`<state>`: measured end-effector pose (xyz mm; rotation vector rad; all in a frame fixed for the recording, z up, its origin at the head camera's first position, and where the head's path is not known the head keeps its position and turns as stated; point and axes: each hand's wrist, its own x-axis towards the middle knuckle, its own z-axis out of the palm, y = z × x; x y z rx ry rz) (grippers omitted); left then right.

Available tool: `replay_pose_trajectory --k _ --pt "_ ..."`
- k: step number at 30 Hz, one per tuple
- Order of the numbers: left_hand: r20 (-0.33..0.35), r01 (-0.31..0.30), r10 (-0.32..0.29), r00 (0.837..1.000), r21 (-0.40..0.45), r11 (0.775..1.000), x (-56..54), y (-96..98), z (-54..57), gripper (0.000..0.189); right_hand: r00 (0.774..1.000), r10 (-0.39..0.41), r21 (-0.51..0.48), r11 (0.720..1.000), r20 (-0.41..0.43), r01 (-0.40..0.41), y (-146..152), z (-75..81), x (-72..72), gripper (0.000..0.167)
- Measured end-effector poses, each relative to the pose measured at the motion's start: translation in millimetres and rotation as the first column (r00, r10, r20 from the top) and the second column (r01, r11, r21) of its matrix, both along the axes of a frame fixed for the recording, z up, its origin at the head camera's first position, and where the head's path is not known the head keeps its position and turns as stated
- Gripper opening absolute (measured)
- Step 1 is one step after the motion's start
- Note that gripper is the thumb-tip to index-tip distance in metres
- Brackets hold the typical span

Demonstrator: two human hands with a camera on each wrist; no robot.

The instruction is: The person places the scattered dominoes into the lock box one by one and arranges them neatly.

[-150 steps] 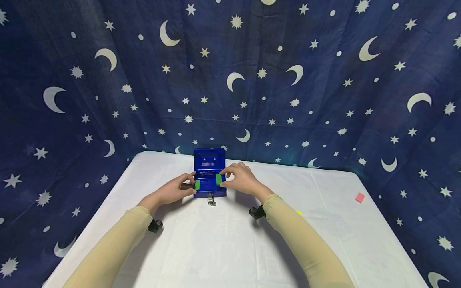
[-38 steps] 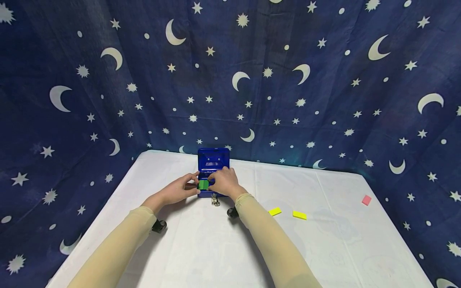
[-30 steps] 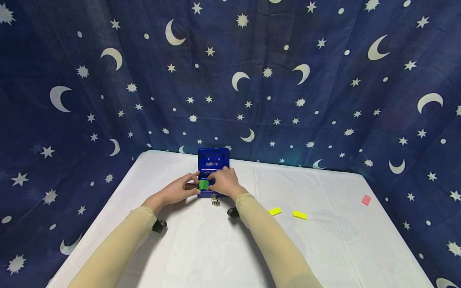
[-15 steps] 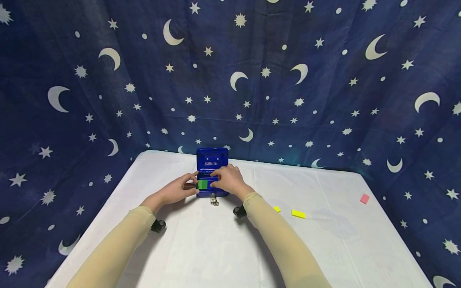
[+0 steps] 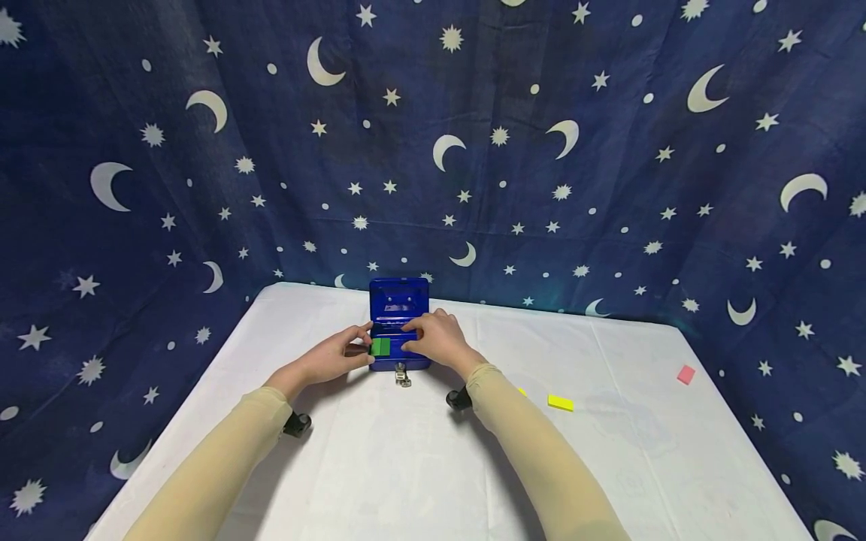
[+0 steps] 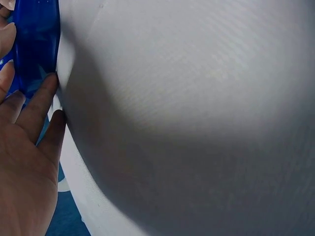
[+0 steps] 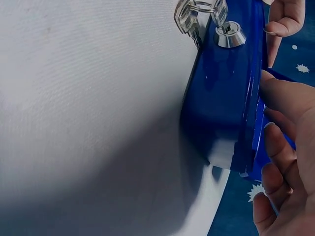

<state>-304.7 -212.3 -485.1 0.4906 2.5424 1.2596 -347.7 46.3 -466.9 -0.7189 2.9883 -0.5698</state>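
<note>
A small blue metal cash box (image 5: 399,299) stands at the back of the white table with its lid raised. Two green blocks (image 5: 380,346) lie side by side at the left end inside it. My left hand (image 5: 329,355) touches the box's left side with its fingertips, as the left wrist view also shows (image 6: 29,157). Over the right end, my right hand (image 5: 443,340) has thumb and forefinger apart, with nothing between them. In the right wrist view its thumb (image 7: 283,96) is at the box's rim. A key sits in the front lock (image 7: 230,34), with more on its ring.
A yellow block (image 5: 560,403) lies to the right of the box, and a second one is mostly hidden behind the right sleeve. Farther right is a pink block (image 5: 686,374). A dark blue curtain (image 5: 514,188) with moons and stars hangs close behind the table.
A green block has gone from the right end of the box to beside the other at the left. My right hand has let go and drawn back right. The left hand stays put.
</note>
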Motion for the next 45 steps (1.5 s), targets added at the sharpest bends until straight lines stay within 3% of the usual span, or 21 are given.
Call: replay_pose_trajectory --k 15,25,34,45 --pt "-0.014 -0.001 0.001 1.000 -0.007 1.000 0.9 2.7 0.9 0.033 0.999 0.021 -0.038 0.999 -0.037 -0.023 29.2 7.5 11.2 0.041" --pt "-0.021 0.007 -0.007 1.000 0.010 1.000 2.0 1.6 0.9 0.029 0.997 0.044 -0.099 0.994 -0.063 -0.050 67.4 8.5 21.4 0.040" --pt "-0.005 0.005 -0.005 1.000 -0.004 1.000 1.9 1.4 2.1 0.032 1.000 -0.011 -0.170 0.985 0.015 0.014 119.1 3.5 29.8 0.044" --pt "-0.024 0.001 -0.001 1.000 -0.001 1.000 1.2 1.1 -0.9 0.031 0.988 -0.157 -0.247 0.957 -0.004 0.151 195.6 5.3 32.6 0.045"
